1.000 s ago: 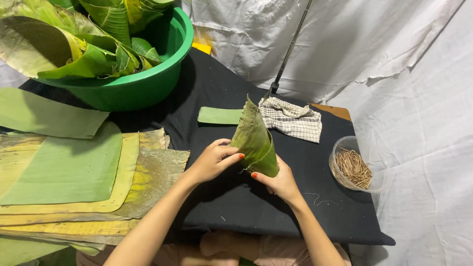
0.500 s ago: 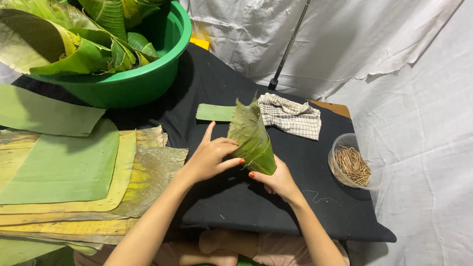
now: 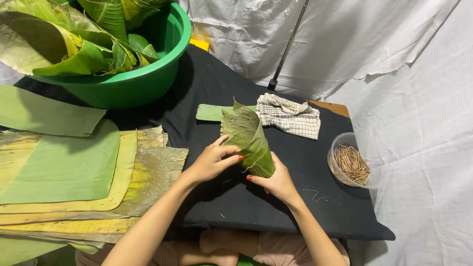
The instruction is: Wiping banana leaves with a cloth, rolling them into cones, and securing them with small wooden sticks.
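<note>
A green banana leaf rolled into a cone (image 3: 246,135) stands point-down over the black table (image 3: 305,202), its wide torn mouth facing up. My left hand (image 3: 213,160) grips the cone's left side, thumb and fingers pressed on the leaf. My right hand (image 3: 277,181) cups the narrow lower end from the right. Both hands have red-painted nails.
A green basin (image 3: 143,81) full of folded leaves sits at the back left. Flat cut leaf sheets (image 3: 64,167) are stacked at the left. A small leaf strip (image 3: 209,112) and a checked cloth (image 3: 290,116) lie behind the cone. A clear tub of small sticks (image 3: 351,162) stands at the right.
Both hands have kept hold of the leaf cone and its position on the table has barely shifted. The view has tilted slightly.
</note>
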